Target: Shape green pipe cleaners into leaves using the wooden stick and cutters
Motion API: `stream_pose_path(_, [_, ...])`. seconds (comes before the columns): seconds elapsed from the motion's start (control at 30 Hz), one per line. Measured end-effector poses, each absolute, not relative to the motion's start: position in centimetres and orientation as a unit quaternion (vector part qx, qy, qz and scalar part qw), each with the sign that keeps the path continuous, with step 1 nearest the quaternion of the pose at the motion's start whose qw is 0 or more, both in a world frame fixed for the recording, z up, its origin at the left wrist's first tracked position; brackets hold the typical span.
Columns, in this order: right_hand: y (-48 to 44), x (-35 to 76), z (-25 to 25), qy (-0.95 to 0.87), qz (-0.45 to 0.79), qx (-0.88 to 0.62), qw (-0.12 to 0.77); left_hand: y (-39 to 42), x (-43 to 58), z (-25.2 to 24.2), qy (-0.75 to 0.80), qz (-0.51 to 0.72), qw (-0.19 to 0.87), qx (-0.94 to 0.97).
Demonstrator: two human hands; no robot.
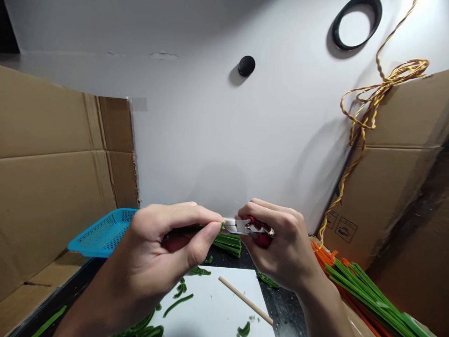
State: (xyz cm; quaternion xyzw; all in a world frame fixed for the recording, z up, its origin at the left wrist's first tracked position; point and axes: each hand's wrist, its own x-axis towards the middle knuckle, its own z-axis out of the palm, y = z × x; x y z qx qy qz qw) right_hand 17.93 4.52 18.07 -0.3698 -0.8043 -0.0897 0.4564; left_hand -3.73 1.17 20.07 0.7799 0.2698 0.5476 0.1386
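Pinched between the thumb and forefinger of my left hand (157, 252) is a green pipe cleaner (223, 226); most of it is hidden by the fingers. My right hand (284, 238) grips red-handled pliers (238, 226), whose silver jaws meet the stem's end right at my left fingertips. Whether the jaws are fully closed cannot be made out. Below lies a white sheet (210, 323) with a wooden stick (245, 300), a short green piece (178, 305) and curled green pieces (243, 329). Behind the hands rests a bundle of green pipe cleaners (228, 244).
A blue perforated basket (108, 231) stands at left beside a cardboard panel (52, 135). Green and orange pipe cleaners (372, 290) lie at right by another cardboard panel (396, 187). Twisted yellow wire (368, 103) hangs over it. A white wall (210, 131) rises behind.
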Motion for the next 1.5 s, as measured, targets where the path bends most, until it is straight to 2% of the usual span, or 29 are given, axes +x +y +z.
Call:
stream_pose_path(0.37, [4.78,17.96,17.9,-0.806,-0.093,-0.378,0.446,1.08,-3.95,20.17,0.292,0.532,0.121,0.785])
stream_pose_path(0.63, [4.75,17.88,17.94,-0.805,-0.097,-0.376,0.448,1.0,-3.81,20.11,0.303,0.534,0.173,0.77])
stream_pose_path(1.2, [4.52,17.54,17.95,-0.793,-0.088,-0.369,0.476,1.06,-3.83,20.13,0.322,0.513,0.193,0.772])
stream_pose_path(1.5, [4.46,17.43,17.92,-0.784,-0.101,-0.377,0.482,0.99,-3.19,19.83,0.317,0.539,0.209,0.752])
